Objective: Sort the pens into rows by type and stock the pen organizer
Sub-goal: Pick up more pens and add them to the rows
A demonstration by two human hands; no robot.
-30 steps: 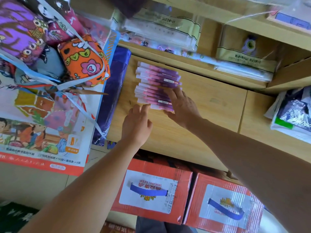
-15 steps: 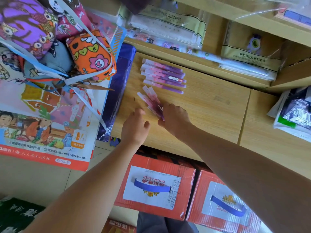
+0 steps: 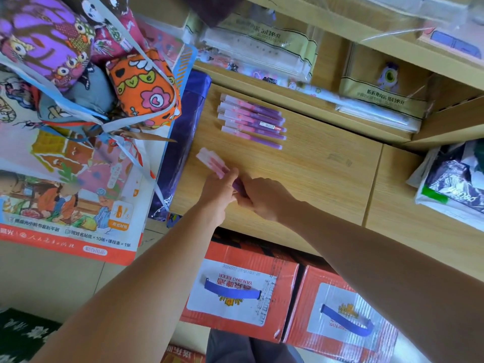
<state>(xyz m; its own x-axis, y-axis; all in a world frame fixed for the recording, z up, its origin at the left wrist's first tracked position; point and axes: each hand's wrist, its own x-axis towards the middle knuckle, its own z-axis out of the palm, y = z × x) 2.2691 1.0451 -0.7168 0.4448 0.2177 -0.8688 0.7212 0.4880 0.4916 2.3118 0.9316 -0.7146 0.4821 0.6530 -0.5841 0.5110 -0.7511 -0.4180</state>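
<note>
The wooden counter (image 3: pixel 314 179) is the landmark, and everything here is placed against it. At its left edge a big illustrated book pack (image 3: pixel 65 205) carries a heap of patterned fabric pouches (image 3: pixel 141 87), with a dark purple bag (image 3: pixel 180 142) wedged between that pack and the counter. Under its front edge stand 2 red beer cartons (image 3: pixel 288 297). Behind it, the shelf holds packaged stationery (image 3: pixel 256 43).

On the counter's back-left part, about 6 pink-and-purple pens form a flat row of pens (image 3: pixel 252 121), side by side and touching, caps pointing left. That row reads as finished sorting for 1 type.

Near the counter's front-left, the left hand (image 3: pixel 217 192) and right hand (image 3: pixel 264 197) are pressed together, both closed around a small bundle of pens (image 3: pixel 213 161) of the same colours; their cap ends stick out up-left, blurred, so the count is unclear.

No pen organizer is identifiable in view. My judgement: sorting is partly done, while the held bundle is unplaced and stocking has not visibly begun.
</note>
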